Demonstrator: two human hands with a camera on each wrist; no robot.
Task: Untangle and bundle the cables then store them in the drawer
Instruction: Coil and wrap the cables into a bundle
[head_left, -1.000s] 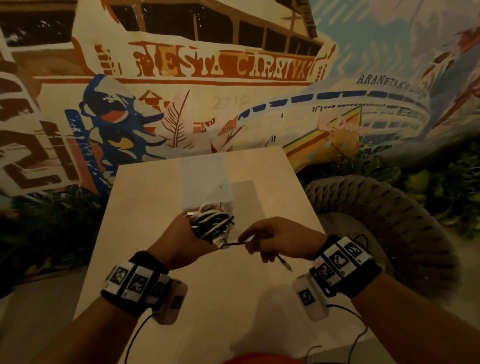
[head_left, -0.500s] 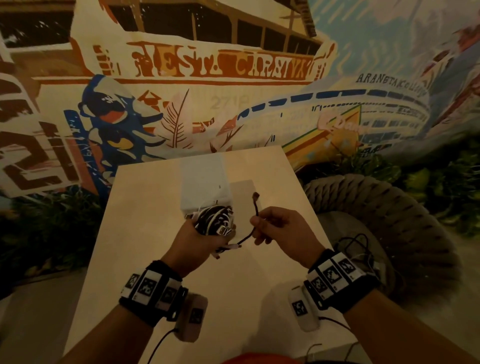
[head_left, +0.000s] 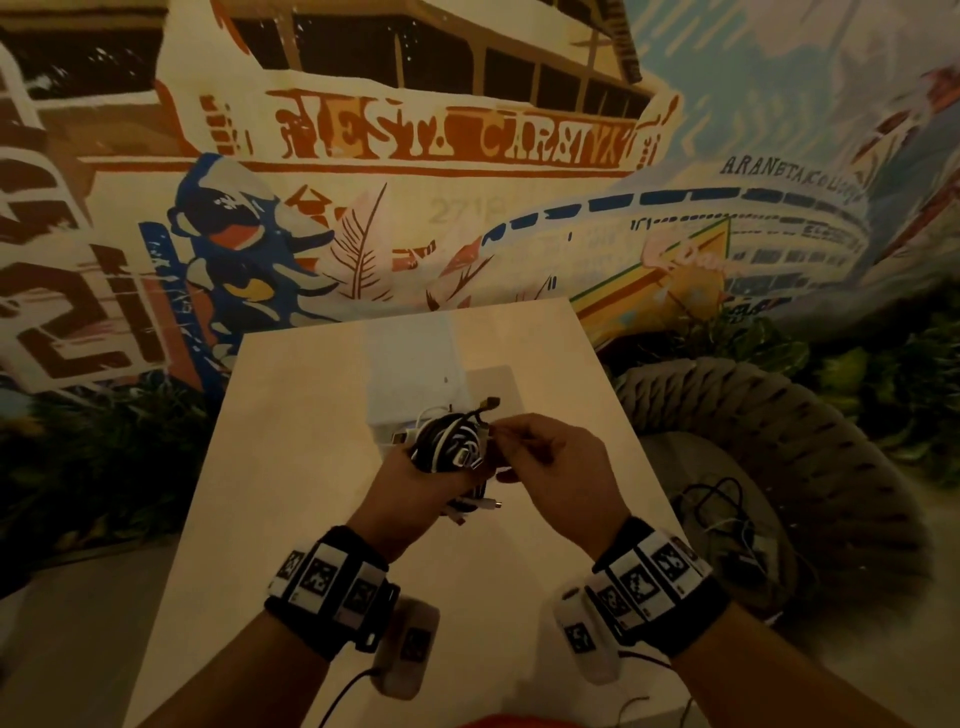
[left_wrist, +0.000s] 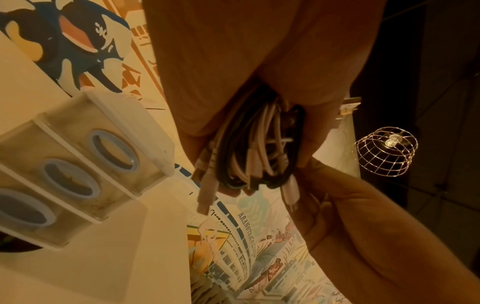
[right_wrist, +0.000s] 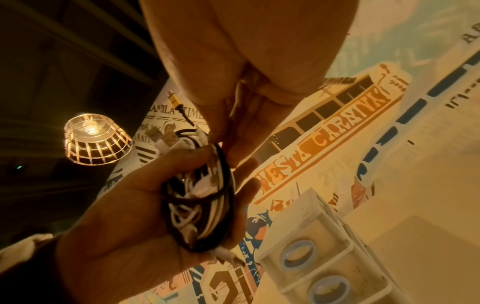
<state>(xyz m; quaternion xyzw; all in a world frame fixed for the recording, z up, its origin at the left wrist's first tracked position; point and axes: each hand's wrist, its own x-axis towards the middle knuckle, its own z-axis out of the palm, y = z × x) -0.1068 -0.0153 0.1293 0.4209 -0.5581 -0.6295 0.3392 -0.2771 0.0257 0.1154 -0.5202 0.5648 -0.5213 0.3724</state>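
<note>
A coil of black and white cables (head_left: 448, 446) sits in my left hand (head_left: 415, 480), whose fingers curl round it above the white table (head_left: 301, 519). In the left wrist view the cable bundle (left_wrist: 259, 148) hangs from the palm with several plugs sticking out. My right hand (head_left: 503, 434) touches the bundle's right side and pinches the black cable; its plug end (head_left: 491, 402) sticks up above the coil. The right wrist view shows that black strand (right_wrist: 223, 156) looped over the bundle (right_wrist: 200, 197). A small white drawer unit (head_left: 415, 364) with blue ring handles (left_wrist: 70, 181) stands just behind the hands.
A round woven basket (head_left: 810, 467) sits right of the table, with loose dark cables (head_left: 722, 512) lying in it. A painted mural wall rises behind the table. A wire-cage lamp (right_wrist: 96, 142) hangs overhead. Wrist-camera leads dangle under both wrists.
The right hand has brought the black cable's loose end up and over the coil and closed in on the left hand. Both hands have moved away from me, toward the drawer unit.
</note>
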